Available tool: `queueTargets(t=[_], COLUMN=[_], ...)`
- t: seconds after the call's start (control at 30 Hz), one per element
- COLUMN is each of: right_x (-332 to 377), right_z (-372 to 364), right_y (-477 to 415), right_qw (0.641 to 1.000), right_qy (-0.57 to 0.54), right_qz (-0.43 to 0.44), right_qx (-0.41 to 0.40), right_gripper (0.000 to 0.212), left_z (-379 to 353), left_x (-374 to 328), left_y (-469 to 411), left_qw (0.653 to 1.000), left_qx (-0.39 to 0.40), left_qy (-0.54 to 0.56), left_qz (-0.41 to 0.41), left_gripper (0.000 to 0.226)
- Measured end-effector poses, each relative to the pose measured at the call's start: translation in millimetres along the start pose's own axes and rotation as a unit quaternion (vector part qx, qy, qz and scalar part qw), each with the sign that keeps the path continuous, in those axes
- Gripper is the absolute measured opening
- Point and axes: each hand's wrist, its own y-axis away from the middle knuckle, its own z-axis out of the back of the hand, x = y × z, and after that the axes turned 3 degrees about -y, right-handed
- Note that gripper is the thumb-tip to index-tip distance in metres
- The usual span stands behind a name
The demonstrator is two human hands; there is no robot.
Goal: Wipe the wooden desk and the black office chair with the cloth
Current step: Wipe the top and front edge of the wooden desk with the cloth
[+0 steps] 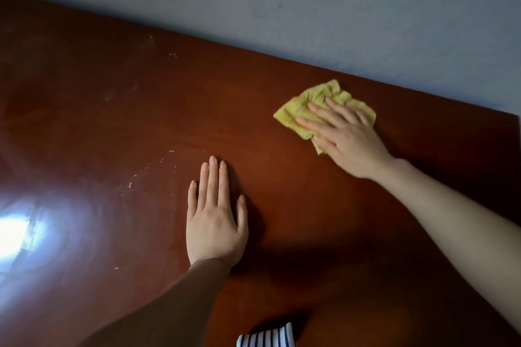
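Observation:
A dark reddish wooden desk (118,127) fills most of the view. A crumpled yellow cloth (315,101) lies on it at the far right, close to the back edge. My right hand (346,135) presses flat on the cloth with straight, spread fingers. Palm down, my left hand (215,214) rests on the bare wood in the middle, its fingers straight and together. The black office chair is out of view.
A grey-blue wall (310,8) runs along the desk's back edge. Pale smears and specks (132,180) mark the wood left of my left hand. A bright glare (17,234) sits at the left. Striped fabric (266,338) shows at the bottom edge.

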Motion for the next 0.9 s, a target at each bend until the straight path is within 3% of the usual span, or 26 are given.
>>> queueTargets(t=[0.2, 0.37, 0.57, 0.77, 0.9], right_x=[-16, 19, 63, 107, 111], right_z=[13, 2, -15, -30, -41], right_y=[-60, -72, -9, 71, 129], right_qw=[0.994, 0.976, 0.992, 0.99, 0.99], right_qy=[-0.046, -0.091, -0.077, -0.09, -0.079], right_qz=[-0.087, -0.182, -0.076, -0.003, 0.089], right_qx=[-0.04, -0.082, -0.064, -0.106, -0.081], right_gripper=[0.046, 0.043, 0.044, 0.039, 0.04], left_z=[0, -3, -4, -3, -2], left_x=[-1, 1, 1, 0, 2], left_y=[-2, -2, -2, -1, 0], left_qw=[1.0, 1.0, 1.0, 1.0, 1.0], left_qx=[-0.001, -0.005, -0.012, -0.015, -0.016], left_qy=[0.004, -0.003, -0.003, -0.014, -0.019], left_qz=[0.004, 0.007, 0.005, 0.002, 0.002], left_gripper=[0.063, 0.062, 0.062, 0.064, 0.064])
